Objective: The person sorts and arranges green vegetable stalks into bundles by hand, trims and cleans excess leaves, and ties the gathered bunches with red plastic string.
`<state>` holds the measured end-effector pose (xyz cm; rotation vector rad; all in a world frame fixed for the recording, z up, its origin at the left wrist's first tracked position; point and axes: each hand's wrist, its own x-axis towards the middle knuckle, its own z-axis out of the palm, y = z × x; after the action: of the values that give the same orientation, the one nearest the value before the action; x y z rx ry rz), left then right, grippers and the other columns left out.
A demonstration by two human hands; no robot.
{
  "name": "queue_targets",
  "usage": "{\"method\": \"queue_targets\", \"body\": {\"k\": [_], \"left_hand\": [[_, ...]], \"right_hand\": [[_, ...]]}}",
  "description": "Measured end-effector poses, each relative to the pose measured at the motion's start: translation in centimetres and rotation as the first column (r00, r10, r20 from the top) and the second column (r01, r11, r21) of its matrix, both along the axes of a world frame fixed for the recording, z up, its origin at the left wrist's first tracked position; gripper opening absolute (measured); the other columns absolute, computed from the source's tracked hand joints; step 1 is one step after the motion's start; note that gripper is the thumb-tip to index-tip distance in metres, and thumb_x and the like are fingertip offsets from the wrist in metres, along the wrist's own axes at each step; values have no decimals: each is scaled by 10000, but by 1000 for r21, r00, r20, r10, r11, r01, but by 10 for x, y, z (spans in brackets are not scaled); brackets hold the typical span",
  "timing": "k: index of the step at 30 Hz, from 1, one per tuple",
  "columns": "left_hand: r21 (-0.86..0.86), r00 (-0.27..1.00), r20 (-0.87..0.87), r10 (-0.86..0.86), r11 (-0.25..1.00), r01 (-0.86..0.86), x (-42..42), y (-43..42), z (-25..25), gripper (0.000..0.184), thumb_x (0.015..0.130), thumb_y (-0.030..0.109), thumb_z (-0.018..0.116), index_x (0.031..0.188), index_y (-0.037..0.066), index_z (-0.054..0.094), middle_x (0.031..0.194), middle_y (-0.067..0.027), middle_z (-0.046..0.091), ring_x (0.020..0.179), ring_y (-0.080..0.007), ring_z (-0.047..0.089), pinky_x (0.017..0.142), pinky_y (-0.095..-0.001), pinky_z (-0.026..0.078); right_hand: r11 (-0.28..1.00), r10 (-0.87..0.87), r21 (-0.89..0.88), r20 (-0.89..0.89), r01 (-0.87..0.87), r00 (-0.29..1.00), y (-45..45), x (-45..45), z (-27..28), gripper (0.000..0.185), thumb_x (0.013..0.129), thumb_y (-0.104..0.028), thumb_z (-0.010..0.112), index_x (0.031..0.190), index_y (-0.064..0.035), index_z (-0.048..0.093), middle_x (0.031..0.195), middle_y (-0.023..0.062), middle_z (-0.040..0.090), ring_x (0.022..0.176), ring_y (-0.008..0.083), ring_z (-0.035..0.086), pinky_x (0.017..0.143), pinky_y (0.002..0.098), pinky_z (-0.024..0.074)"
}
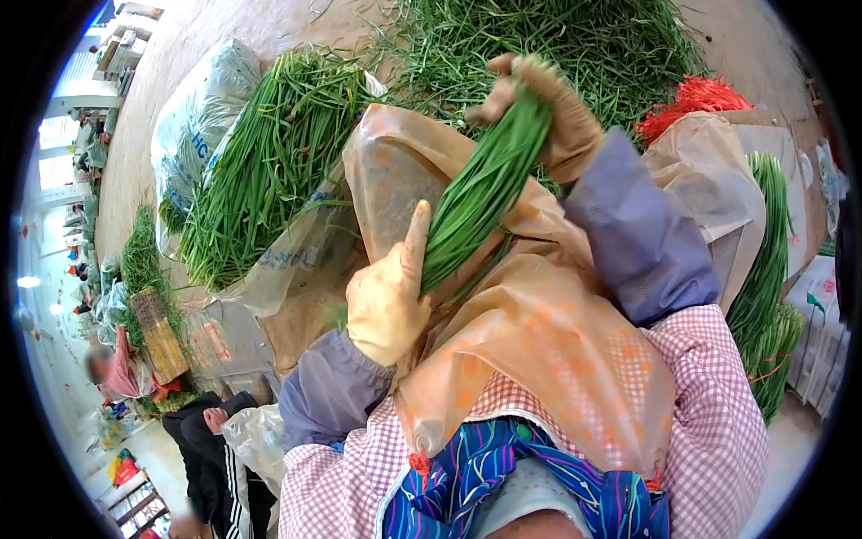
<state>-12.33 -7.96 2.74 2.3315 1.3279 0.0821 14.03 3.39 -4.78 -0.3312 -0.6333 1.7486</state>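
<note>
A bunch of long green garlic chives [485, 189] slants across my lap, over a translucent, orange-patterned plastic apron [548, 332]. My left hand [388, 301], in a pale yellow glove, grips its lower end with the index finger stretched along the leaves. At the upper end, my right hand [561, 121] in a brown-stained glove is wrapped round the bunch, slightly blurred. Left of the apron lies a thick heap of garlic chives [278, 162] on plastic sheeting. Loose greens [539, 45] are spread on the floor beyond my right hand.
Red ties [691, 101] lie at the right, near tied chive bundles [763, 242]. A white-blue plastic bag [202, 126] stands at the far left. Flattened cardboard [224, 337] covers floor nearby. Other people sit at the left, one in dark clothes [215, 458], another in pink [121, 364].
</note>
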Motion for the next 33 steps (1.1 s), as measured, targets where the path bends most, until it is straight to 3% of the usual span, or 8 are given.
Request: {"method": "queue_targets", "body": {"k": [9, 13, 17, 21, 24, 27, 30, 33], "left_hand": [[-9, 967, 195, 161, 987, -163, -8, 30, 0, 542, 827, -5, 575, 1353, 93, 494, 1016, -253, 638, 897, -381, 646, 788, -388, 512], [74, 929, 324, 177, 975, -212, 5, 34, 10, 501, 858, 58, 620, 1345, 52, 502, 870, -98, 648, 758, -182, 612, 733, -304, 499], [-439, 813, 521, 259, 899, -5, 38, 38, 28, 451, 914, 193, 624, 1287, -40, 522, 1020, -96, 641, 852, -123, 600, 772, -298, 504], [-768, 502, 590, 632, 250, 589, 81, 48, -14, 612, 942, 452, 540, 1342, -7, 474, 1201, -140, 596, 1036, -200, 599, 906, -337, 492], [-578, 293, 482, 826, 48, 815, 94, 50, -45, 623, 968, 479, 458, 1356, -8, 454, 1231, -125, 606, 1099, -189, 596, 959, -364, 486], [-329, 322, 218, 921, -241, 913, 92, 59, -32, 518, 964, 354, 474, 1397, 74, 421, 1297, -69, 582, 1253, -86, 467, 1086, -324, 390], [-752, 174, 216, 961, 51, 657, 68, 47, -47, 560, 954, 318, 523, 1440, 103, 344, 1185, -57, 598, 1157, -184, 546, 1020, -344, 440], [-755, 380, 400, 834, 65, 653, 48, 65, -43, 589, 925, 187, 522, 1450, 29, 307, 1044, -93, 623, 1169, -226, 537, 1062, -404, 406]], "right_hand": [[899, -404, 147, -90, 413, 910, 23, 200, 50, 141, 903, -182, 615, 877, -47, 580, 809, 51, 573, 814, 220, 589, 933, 447, 494], [809, -566, 153, -60, 568, 822, -7, 210, 68, 105, 913, -146, 606, 887, -52, 567, 790, 46, 553, 799, 195, 552, 893, 417, 464], [595, -791, 436, 169, 676, 587, -27, 173, 95, 95, 916, -155, 609, 928, -64, 585, 808, 72, 633, 795, 212, 628, 822, 419, 544], [422, -897, 827, 320, 372, 306, -51, 73, 113, 120, 871, -160, 648, 928, -70, 593, 818, 80, 634, 775, 221, 626, 714, 354, 549], [114, -944, 889, 237, -444, 231, -66, 19, 92, 205, 774, -159, 656, 936, -56, 583, 841, 114, 582, 762, 275, 583, 640, 385, 502], [76, -881, 773, 348, -630, 321, -87, -26, 54, 295, 812, -211, 604, 1086, -101, 610, 970, 81, 636, 895, 241, 613, 812, 438, 496], [-53, -897, 814, 216, -578, 386, -87, -55, 37, 335, 758, -205, 599, 1072, -89, 599, 921, 86, 620, 858, 249, 609, 765, 416, 493], [-107, -904, 838, 143, -535, 404, -85, -76, 31, 376, 704, -199, 595, 1059, -76, 587, 872, 91, 604, 821, 258, 604, 718, 394, 489]]}}
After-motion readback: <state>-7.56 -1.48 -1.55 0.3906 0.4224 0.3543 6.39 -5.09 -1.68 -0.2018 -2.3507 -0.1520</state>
